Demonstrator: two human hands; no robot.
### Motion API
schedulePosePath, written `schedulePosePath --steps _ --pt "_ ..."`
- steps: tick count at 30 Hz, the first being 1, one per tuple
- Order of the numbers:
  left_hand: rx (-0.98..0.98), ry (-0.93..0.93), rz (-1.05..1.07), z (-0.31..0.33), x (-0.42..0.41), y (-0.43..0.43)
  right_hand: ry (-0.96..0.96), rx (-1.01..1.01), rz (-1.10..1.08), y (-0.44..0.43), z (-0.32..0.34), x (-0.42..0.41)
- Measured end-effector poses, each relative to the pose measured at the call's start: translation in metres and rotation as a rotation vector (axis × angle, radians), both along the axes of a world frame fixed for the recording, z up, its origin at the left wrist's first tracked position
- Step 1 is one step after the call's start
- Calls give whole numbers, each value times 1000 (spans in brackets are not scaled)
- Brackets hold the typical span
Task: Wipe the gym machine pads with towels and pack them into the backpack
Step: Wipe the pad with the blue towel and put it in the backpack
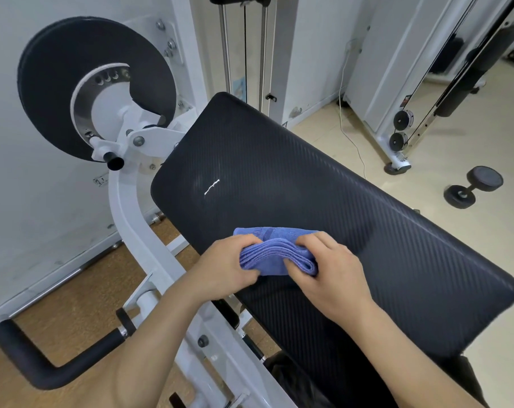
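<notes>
Head view: blue towel (274, 257), folded, is lying near the pad's (308, 184) near edge, long axis running hand to hand; left hand (226, 267) and right hand (330, 273) are pinching opposite ends, fingers curled.

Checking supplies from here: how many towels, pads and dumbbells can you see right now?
Towels: 1, blue towel, gripped by left hand and right hand
Pads: 1, black pad
Dumbbells: 1, dumbbell on the floor
Total: 3
</notes>
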State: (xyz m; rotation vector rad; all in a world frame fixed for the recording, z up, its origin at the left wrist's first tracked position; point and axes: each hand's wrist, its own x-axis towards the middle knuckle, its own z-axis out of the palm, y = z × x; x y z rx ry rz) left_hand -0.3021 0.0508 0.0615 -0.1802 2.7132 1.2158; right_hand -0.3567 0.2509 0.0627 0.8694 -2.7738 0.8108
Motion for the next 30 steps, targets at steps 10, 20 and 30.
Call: schedulePosePath --steps 10,20,30 --pt "400 62 487 -25 7 -6 -205 -55 -80 3 -7 -5" --pt "179 112 335 -27 6 -2 -144 -27 -191 -5 -13 -9" --pt "7 63 425 -31 -27 -4 -129 -102 -175 -15 -13 -12"
